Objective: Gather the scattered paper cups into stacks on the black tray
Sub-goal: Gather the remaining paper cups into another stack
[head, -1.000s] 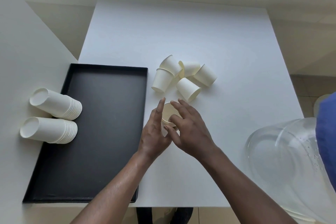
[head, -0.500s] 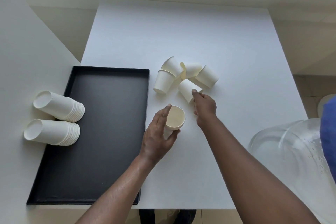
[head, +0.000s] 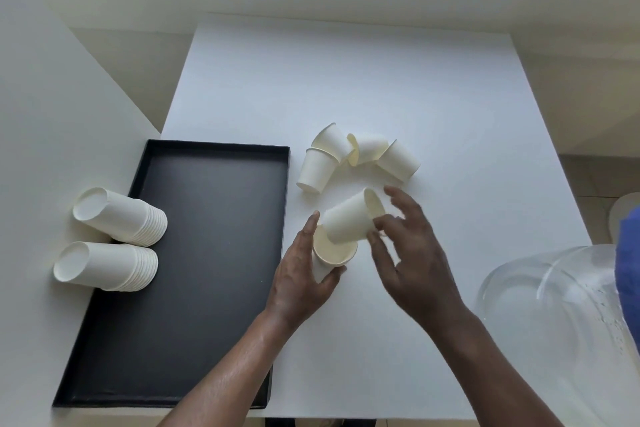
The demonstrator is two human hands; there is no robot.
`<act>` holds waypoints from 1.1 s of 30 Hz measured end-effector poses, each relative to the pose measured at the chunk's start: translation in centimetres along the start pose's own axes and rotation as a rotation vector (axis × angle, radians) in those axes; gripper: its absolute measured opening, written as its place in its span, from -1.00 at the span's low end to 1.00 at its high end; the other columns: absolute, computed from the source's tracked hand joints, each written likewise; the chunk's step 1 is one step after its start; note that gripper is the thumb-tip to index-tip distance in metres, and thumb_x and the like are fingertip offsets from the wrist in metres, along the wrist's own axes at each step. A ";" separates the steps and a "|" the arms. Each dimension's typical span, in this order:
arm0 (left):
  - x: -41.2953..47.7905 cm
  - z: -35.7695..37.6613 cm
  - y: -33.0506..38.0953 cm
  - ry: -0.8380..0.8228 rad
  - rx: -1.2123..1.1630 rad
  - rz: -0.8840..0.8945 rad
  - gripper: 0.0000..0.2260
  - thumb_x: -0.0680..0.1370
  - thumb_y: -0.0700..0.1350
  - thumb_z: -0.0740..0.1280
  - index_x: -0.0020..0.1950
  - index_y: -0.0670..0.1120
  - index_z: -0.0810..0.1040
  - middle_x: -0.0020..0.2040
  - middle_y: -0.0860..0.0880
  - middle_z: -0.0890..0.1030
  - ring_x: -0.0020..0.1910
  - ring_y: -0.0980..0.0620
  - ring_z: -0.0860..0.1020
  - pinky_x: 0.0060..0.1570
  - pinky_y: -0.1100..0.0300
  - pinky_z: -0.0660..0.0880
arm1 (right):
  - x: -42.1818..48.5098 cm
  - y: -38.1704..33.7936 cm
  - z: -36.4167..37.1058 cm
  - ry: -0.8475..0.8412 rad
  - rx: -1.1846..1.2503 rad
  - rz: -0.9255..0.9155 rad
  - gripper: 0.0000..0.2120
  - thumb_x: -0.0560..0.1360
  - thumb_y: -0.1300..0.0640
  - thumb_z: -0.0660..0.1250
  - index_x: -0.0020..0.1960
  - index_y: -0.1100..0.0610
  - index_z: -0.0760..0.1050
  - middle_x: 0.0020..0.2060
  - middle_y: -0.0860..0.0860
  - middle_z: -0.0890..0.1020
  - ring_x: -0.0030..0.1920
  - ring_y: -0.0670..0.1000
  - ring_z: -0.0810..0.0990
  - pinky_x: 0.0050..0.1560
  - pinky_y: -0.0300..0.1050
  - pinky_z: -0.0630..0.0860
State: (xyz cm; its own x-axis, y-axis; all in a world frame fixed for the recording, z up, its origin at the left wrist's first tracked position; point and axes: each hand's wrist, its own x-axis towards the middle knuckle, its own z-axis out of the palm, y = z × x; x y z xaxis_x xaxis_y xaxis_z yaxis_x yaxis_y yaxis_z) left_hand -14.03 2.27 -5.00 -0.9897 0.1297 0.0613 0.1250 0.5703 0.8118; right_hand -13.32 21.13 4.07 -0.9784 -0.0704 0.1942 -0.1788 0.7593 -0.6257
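Note:
My left hand (head: 301, 281) grips an upright white paper cup (head: 334, 253), mouth up, just right of the black tray (head: 214, 253). My right hand (head: 412, 253) holds a second paper cup (head: 349, 218) by its rim, tilted with its base over the first cup's mouth. Several loose cups (head: 349, 156) lie on their sides in a cluster on the white table beyond my hands. Two lying stacks of cups, one (head: 121, 215) above the other (head: 107, 265), rest across the tray's left edge.
A clear plastic container (head: 554, 315) sits at the table's right front corner, next to a blue cloth edge (head: 628, 260). A white wall panel (head: 52, 114) stands left of the tray. The table's front edge runs close below my forearms.
My right hand picked a cup from the cluster and brought it back over the cup in my left hand. The left hand stayed in place.

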 end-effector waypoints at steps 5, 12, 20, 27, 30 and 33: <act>0.0 -0.2 0.4 -0.036 -0.024 -0.004 -0.04 0.45 0.08 0.53 0.67 0.08 -0.01 0.42 0.10 0.48 0.29 0.07 0.54 0.14 0.14 0.56 | -0.2 -0.4 1.1 -0.188 -0.240 -0.221 -0.94 0.54 0.19 0.38 -0.07 0.19 0.55 0.56 0.19 0.32 0.49 0.22 0.39 0.23 -0.01 0.53; 0.2 0.1 1.3 -0.016 -0.026 0.058 -0.09 0.51 0.01 0.43 0.67 0.13 -0.11 0.45 0.04 0.40 0.31 0.17 0.46 0.09 0.31 0.50 | 0.4 -0.7 3.3 -0.428 -0.352 -0.198 -0.90 0.51 0.30 0.30 -0.02 0.18 0.56 0.59 0.18 0.27 0.62 0.20 0.18 0.49 0.09 0.36; 0.5 0.1 0.5 0.000 0.048 0.095 -0.26 0.49 -0.14 0.49 0.61 -0.15 0.26 0.39 -0.10 0.45 0.31 -0.06 0.52 0.11 0.01 0.61 | 5.9 -1.7 2.6 -0.156 0.000 0.088 -0.80 0.55 -0.03 0.33 0.13 -0.01 0.57 0.07 -0.12 0.65 0.06 -0.04 0.63 0.07 0.00 0.59; -0.8 -0.3 -0.1 0.003 0.101 0.092 -0.25 0.49 -0.13 0.50 0.62 -0.11 0.25 0.41 -0.10 0.45 0.34 -0.10 0.50 0.17 -0.05 0.59 | 14.4 -1.5 8.4 -0.339 -0.236 0.303 -0.29 0.57 -0.17 0.31 0.59 -0.05 0.08 0.10 0.13 0.65 0.16 0.22 0.62 -0.08 -0.01 0.42; -1.3 -0.4 -0.1 0.000 0.104 0.078 -0.24 0.49 -0.11 0.50 0.62 -0.08 0.24 0.43 -0.10 0.44 0.34 -0.08 0.50 0.17 -0.02 0.60 | 16.0 -1.6 10.7 -0.385 -0.321 0.327 -0.24 0.59 -0.21 0.26 0.63 -0.03 -0.04 0.18 0.05 0.64 0.22 0.18 0.60 -0.10 -0.04 0.35; -1.4 -0.5 -0.1 -0.008 0.100 0.079 -0.24 0.49 -0.10 0.50 0.63 -0.07 0.23 0.43 -0.10 0.43 0.33 -0.08 0.50 0.16 -0.01 0.60 | 16.8 -1.5 11.8 -0.399 -0.387 0.382 -0.29 0.61 -0.21 0.23 0.61 0.02 0.03 0.22 0.05 0.61 0.23 0.18 0.59 -0.11 -0.04 0.37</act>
State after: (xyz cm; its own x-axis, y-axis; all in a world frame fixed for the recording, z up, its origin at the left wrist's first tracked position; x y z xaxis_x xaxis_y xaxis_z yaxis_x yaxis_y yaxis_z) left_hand -12.67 1.63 -4.90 -0.9759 0.1834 0.1182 0.2095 0.6362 0.7425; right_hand -30.66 11.19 -0.61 -0.9421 0.0723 -0.3274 0.1649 0.9501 -0.2646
